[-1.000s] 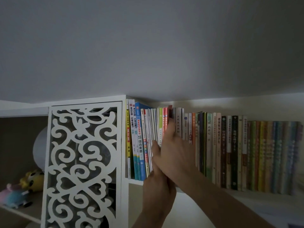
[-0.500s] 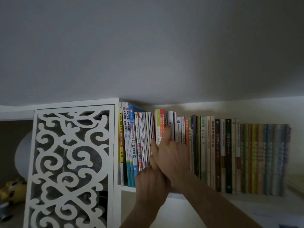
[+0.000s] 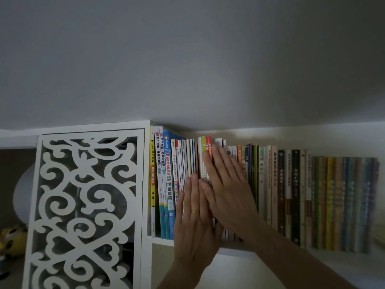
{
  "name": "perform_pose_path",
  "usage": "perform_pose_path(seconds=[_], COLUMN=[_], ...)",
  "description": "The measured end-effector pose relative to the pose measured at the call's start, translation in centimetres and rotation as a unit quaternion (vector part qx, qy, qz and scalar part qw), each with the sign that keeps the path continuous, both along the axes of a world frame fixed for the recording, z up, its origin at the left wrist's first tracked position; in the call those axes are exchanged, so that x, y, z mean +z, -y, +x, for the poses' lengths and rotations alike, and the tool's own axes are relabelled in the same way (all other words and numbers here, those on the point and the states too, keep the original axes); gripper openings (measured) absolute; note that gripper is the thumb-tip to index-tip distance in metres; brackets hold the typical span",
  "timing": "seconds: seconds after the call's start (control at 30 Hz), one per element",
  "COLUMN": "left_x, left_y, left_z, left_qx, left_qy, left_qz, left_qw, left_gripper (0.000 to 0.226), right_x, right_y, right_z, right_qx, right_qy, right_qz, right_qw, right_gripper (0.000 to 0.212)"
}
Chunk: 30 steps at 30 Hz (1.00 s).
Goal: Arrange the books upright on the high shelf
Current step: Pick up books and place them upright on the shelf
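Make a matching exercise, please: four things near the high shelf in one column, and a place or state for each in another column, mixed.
Things:
1. left hand
2. yellow book
3. carved white panel
4. yellow soft toy

Places or states:
A. at the left end of the book row
B. flat on the spines, with a gold ring
C. low in the dark compartment
D. left of the books

Pairs: 1-B, 2-A, 3-D, 4-C

Two hands are seen, the left hand [image 3: 192, 217] and the right hand [image 3: 226, 184]. One gold ring [image 3: 194, 211] is worn. One carved white panel [image 3: 83, 205] is counted; the books [image 3: 270, 190] are too many and blurred for counting.
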<state>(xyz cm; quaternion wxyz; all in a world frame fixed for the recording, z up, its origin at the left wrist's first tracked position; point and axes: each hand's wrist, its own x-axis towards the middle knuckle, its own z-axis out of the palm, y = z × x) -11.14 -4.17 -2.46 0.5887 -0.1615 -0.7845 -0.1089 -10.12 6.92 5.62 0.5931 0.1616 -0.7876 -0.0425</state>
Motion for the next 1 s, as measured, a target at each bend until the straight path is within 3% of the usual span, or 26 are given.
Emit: perform_pose_path(seconds=[0.2,0.57,0.87,1.0], left_x=[0.3,-0.4,-0.9,-1.0], left_y=[0.5,1.2,1.4,1.2], left_z=[-1.8,-2.4,-5.8,-3.4], left_qx=[0.023,-0.008,0.02,0.007], left_qy=[0.023,0.013,-0.104,-0.039], left_qz=[-0.001,-0.038,-0.047,-0.038], left_qw=[0.999,0.999,0.993,0.999], left_gripper=[0.09,0.079,0.07,0.072], right_x=[-0.1,-1.3,-1.6,-1.3], right_y=[0.6,-1.9,-0.8,-0.2], right_z=[-2.0,-3.0,-4.4,-3.8], right_qx=[-0.06,-0.025,-0.009,-0.04], right_qy=[0.006,-0.041,-0.079,-0.056], right_qz=[-0.006,0.02,0.022,0.026], right_qw=[0.998,0.999,0.997,0.997], right_gripper=[0.068,0.058,0.054,0.055])
